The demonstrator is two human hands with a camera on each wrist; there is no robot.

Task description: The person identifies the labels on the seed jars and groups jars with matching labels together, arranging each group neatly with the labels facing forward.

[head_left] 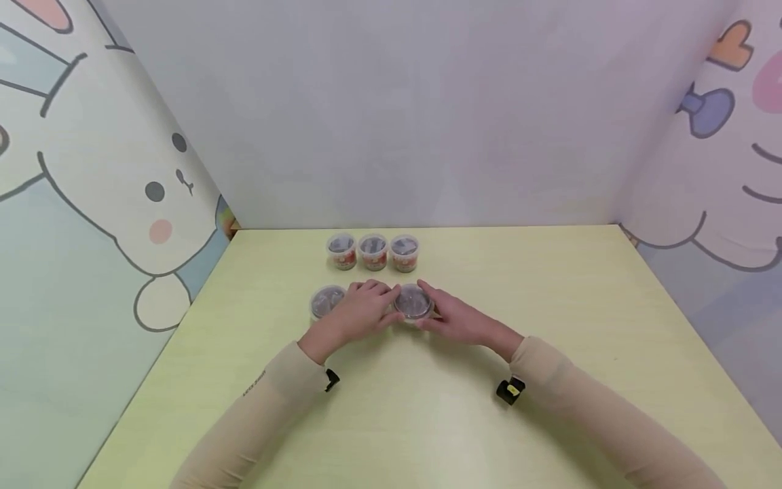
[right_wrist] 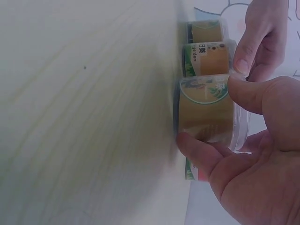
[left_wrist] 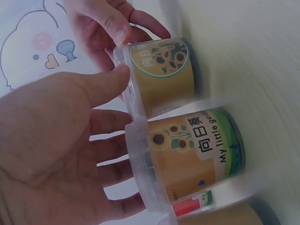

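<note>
Three clear-lidded plastic tubs with tan sunflower labels stand in a front row. My right hand (head_left: pixel 455 318) grips the right-hand tub (head_left: pixel 413 302) between thumb and fingers; its label (right_wrist: pixel 206 115) shows in the right wrist view. My left hand (head_left: pixel 362 309) reaches over the middle tub (left_wrist: pixel 187 157), which it hides in the head view. The left thumb touches the right-hand tub near its lid, while the other fingers extend fairly straight behind the middle tub, their tips partly hidden. Beside the left hand is the left-hand tub (head_left: pixel 326 301), its dark contents visible through the lid.
Behind stand three similar tubs with red labels, side by side: a left one (head_left: pixel 341 251), a middle one (head_left: pixel 373 252) and a right one (head_left: pixel 404 253). The pale yellow table (head_left: pixel 550 285) meets a plain wall (head_left: pixel 391 136) at the back. Cartoon-printed panels flank both sides.
</note>
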